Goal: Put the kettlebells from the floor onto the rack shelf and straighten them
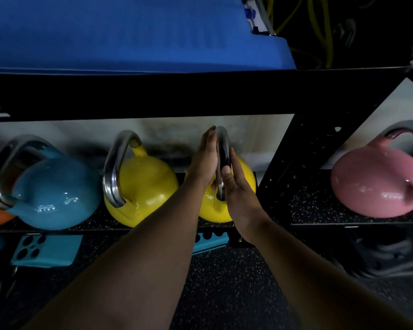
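Four kettlebells sit upright on my rack shelf [153, 226]: a blue kettlebell [57, 196], a yellow kettlebell [143, 189], a second yellow kettlebell [246, 177] with its steel handle [222, 148] edge-on toward me, and a pink kettlebell [377, 182] in the next bay.

— How much room is above the handles?

— Little. The upper shelf's black beam [153, 96] hangs just over the steel handle [222, 148] of the right yellow kettlebell [243, 177], where both hands press flat on either side.

— And between the bells?

— A narrow gap separates it from the left yellow kettlebell [143, 186]; that one touches the blue kettlebell [57, 194]. On the right, the black rack upright [296, 163] blocks the way to the pink kettlebell [377, 182].

— Below?

— The speckled floor [224, 282] lies open in front.
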Action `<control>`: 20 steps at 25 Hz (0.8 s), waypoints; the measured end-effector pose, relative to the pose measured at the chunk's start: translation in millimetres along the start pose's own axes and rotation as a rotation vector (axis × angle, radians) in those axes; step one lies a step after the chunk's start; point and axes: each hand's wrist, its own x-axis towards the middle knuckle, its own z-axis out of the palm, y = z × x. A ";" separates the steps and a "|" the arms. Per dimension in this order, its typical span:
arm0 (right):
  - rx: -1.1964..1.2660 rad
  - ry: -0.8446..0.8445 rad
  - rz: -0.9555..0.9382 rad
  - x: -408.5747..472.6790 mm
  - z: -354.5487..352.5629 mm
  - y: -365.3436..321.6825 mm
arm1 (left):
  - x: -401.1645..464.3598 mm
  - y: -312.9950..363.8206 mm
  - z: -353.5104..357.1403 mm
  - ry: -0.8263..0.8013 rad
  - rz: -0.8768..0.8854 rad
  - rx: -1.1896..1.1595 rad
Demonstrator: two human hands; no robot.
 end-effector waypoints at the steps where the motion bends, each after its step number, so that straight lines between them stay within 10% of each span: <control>1: -0.018 0.002 0.000 0.7 -0.2 1.1 | -0.4 -0.5 0.1 -0.001 -0.002 0.001; 9: -0.203 0.028 0.005 4.8 -9.2 0.6 | -0.8 6.3 -4.0 -0.035 0.027 0.102; 20: -0.961 0.263 -0.231 -11.4 -39.4 -55.3 | -36.5 54.9 -35.7 0.027 0.289 0.922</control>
